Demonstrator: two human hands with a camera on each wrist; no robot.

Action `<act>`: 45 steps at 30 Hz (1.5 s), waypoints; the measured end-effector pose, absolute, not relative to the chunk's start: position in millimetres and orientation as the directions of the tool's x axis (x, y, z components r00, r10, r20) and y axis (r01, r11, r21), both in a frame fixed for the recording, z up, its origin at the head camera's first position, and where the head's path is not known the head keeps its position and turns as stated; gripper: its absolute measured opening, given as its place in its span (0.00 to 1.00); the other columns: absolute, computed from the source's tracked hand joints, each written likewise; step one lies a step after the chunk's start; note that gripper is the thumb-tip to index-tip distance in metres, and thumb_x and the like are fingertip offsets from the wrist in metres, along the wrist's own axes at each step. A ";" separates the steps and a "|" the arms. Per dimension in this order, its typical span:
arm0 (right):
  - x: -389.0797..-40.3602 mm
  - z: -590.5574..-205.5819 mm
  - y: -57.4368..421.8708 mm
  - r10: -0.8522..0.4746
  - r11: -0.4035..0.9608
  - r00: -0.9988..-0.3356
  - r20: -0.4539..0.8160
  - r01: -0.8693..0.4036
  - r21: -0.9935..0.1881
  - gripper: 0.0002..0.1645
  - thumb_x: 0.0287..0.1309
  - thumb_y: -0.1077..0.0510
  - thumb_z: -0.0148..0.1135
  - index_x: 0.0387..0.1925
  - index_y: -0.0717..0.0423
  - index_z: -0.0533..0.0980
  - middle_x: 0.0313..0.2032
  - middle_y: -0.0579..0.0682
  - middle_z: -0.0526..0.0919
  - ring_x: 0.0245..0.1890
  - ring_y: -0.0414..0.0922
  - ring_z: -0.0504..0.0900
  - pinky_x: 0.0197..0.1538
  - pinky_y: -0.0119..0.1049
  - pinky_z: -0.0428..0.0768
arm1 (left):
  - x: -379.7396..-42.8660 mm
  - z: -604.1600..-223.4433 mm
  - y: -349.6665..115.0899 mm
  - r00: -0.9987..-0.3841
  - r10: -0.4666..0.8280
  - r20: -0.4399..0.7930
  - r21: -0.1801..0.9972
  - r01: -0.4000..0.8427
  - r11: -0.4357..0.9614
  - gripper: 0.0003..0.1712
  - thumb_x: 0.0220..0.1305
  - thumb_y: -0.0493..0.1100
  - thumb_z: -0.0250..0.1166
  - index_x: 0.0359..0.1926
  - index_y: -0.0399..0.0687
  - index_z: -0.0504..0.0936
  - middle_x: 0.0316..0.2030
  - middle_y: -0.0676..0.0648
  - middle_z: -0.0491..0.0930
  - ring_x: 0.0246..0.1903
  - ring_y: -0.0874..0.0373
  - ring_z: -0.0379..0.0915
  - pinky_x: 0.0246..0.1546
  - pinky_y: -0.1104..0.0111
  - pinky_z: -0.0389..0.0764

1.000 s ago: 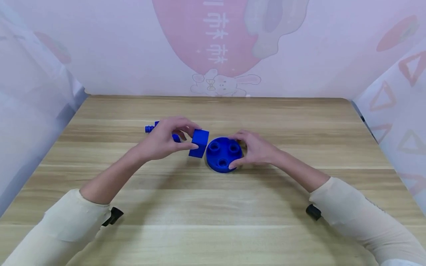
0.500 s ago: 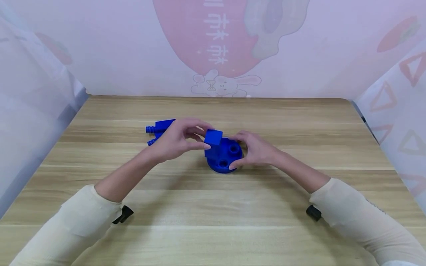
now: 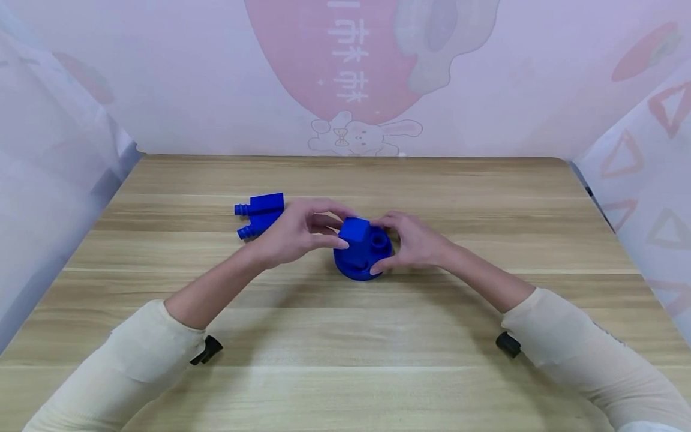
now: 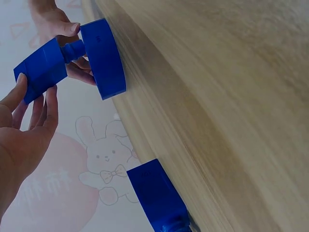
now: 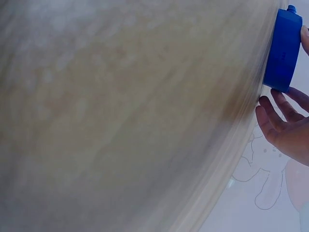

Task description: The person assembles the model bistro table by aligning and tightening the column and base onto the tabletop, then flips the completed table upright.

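In the head view, my left hand (image 3: 291, 237) pinches a blue block (image 3: 354, 230) between thumb and fingers, over the left part of a round blue base (image 3: 349, 270). The left wrist view shows the block's ribbed stem (image 4: 73, 50) pointing down at the base, the block somewhat tilted; whether the stem's end is inside a socket is hidden. My right hand (image 3: 417, 243) holds the base by its right side, thumb at the front and fingers behind. One raised ring socket (image 3: 380, 241) shows on the base's right; the block covers most of the others.
Two more blue blocks with ribbed stems, one farther (image 3: 267, 203) and one nearer (image 3: 263, 223), lie side by side left of my left hand, stems pointing left. The wooden table (image 3: 356, 342) ends at a printed cloth wall (image 3: 216, 78) behind.
My left hand has carried the block rightward from beside the base to over its left part, then slightly lower. The two lying blocks are now less covered. My right hand stays on the base.
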State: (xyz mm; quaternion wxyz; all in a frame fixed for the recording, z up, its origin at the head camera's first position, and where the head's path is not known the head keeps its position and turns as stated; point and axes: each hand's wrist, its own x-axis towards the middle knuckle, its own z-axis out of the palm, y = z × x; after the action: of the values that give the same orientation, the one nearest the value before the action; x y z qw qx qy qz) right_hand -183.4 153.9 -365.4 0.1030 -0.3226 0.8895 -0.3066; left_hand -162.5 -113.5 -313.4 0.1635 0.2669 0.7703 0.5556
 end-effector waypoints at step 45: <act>-184.3 -368.3 154.0 -0.657 0.565 -0.750 0.079 -0.559 -0.607 0.49 0.39 0.46 0.88 0.60 0.65 0.79 0.52 0.56 0.84 0.53 0.52 0.82 0.60 0.49 0.80 | -162.6 -329.1 -81.1 -0.748 0.644 0.163 0.803 0.480 0.353 0.25 0.57 0.40 0.75 0.56 0.36 0.83 0.51 0.42 0.83 0.51 0.50 0.80 0.54 0.56 0.82</act>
State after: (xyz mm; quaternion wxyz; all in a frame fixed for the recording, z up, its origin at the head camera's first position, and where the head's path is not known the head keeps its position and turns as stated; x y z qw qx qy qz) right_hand -184.3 154.0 -368.3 0.0782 -0.3449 0.8811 -0.3140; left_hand -162.6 -81.1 -329.1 0.0904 0.3435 0.8176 0.4531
